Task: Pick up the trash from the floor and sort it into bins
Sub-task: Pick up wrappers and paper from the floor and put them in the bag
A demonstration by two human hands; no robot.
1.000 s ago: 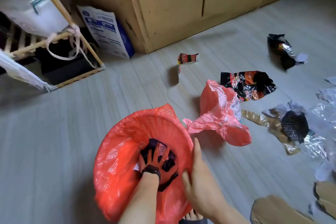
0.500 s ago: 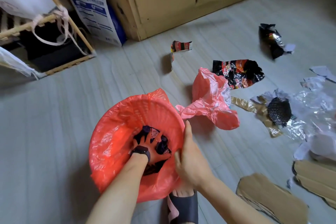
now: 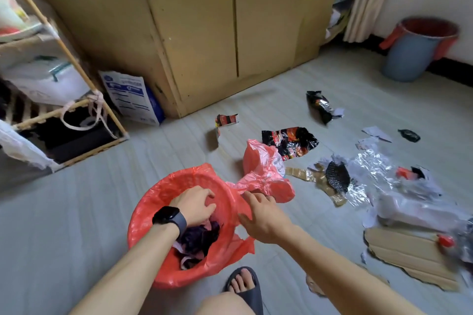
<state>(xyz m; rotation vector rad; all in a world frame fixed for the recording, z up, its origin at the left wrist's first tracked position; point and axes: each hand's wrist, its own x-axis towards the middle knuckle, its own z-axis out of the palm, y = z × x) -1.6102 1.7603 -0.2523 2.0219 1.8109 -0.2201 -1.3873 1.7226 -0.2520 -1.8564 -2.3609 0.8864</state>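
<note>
A bin lined with a red bag [image 3: 151,210] stands on the floor in front of me, with dark wrappers [image 3: 202,238] lying inside it. My left hand [image 3: 195,203], with a black watch on its wrist, hovers over the bin's mouth with fingers loosely curled and nothing in them. My right hand [image 3: 261,215] stretches past the bin's right rim, its fingertips at the edge of a crumpled red plastic bag [image 3: 263,169] on the floor. Beyond lie a black-red noodle wrapper [image 3: 291,140], a small torn wrapper [image 3: 226,120] and a black foil packet [image 3: 321,107].
A blue bucket with a red liner [image 3: 414,51] stands at the far right wall. Clear plastic [image 3: 371,171], paper scraps and torn cardboard [image 3: 407,256] cover the floor on the right. A wooden cabinet [image 3: 212,33] is behind, a bamboo rack [image 3: 64,110] left. My sandalled foot [image 3: 243,286] is beside the bin.
My left hand has risen from the bottom of the bin, leaving the dark wrappers there. My right hand left the bin's rim and moved toward the red bag. The view tilted up.
</note>
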